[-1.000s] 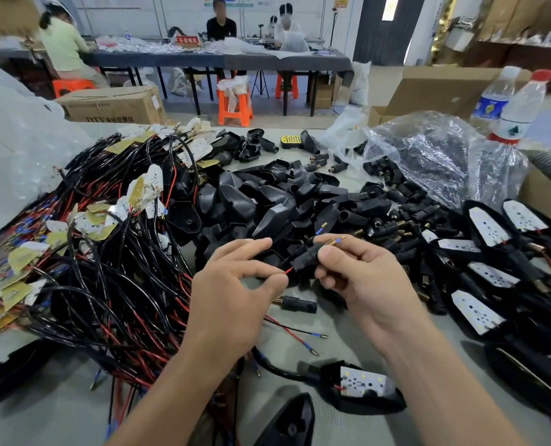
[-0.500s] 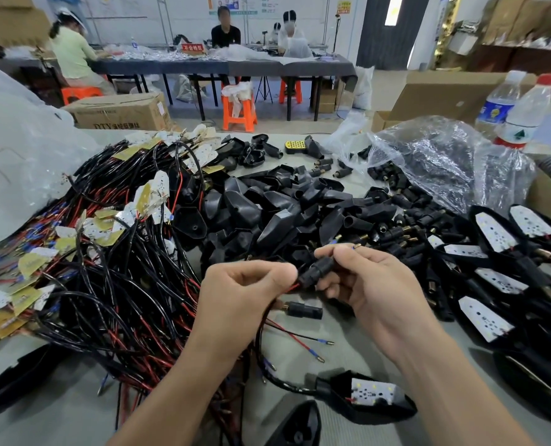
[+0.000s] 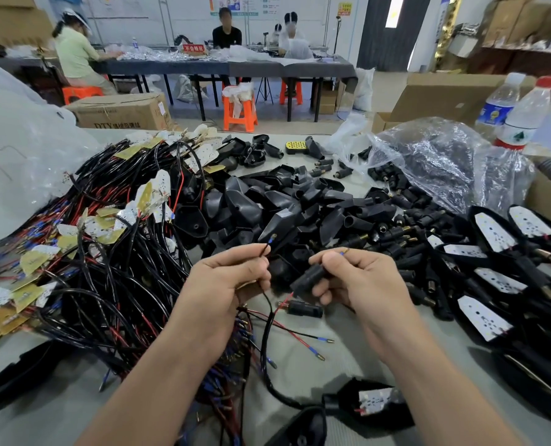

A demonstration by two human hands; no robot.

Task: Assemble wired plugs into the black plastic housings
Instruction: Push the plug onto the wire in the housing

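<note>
Over the table (image 3: 348,365), left hand (image 3: 226,284) pinches a black wire (image 3: 263,252); right hand (image 3: 361,278) grips a black plug sleeve (image 3: 309,278) w/ red wire (image 3: 282,302).

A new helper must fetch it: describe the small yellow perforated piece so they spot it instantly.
Start at the big heap of black plastic housings in the middle of the grey table. Beyond its far edge lies the small yellow piece. Unlike the black parts around it, it is bright yellow with rows of dark holes.
</note>
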